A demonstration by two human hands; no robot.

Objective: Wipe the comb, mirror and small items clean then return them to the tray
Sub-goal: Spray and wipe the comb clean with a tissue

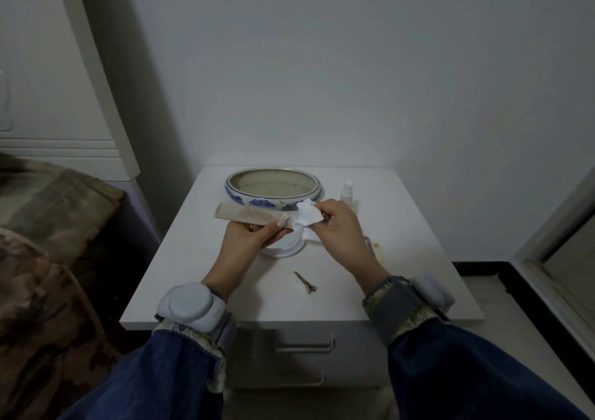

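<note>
My left hand (254,236) grips a beige comb (248,214) by its lower edge and holds it level above the white bedside table (418,284). My right hand (338,226) pinches a white wipe (307,218) against the comb's right end. Under both hands lies a round white mirror (283,249), mostly hidden. A blue-and-white ceramic tray (273,189) sits at the back of the table, with nothing seen inside. A metal hair clip (305,281) lies on the table in front of my hands.
A small white spray bottle (347,191) stands right of the tray. A small pale item (376,249) lies partly behind my right wrist. A bed with a brown blanket (48,242) is at the left. The wall is close behind the table.
</note>
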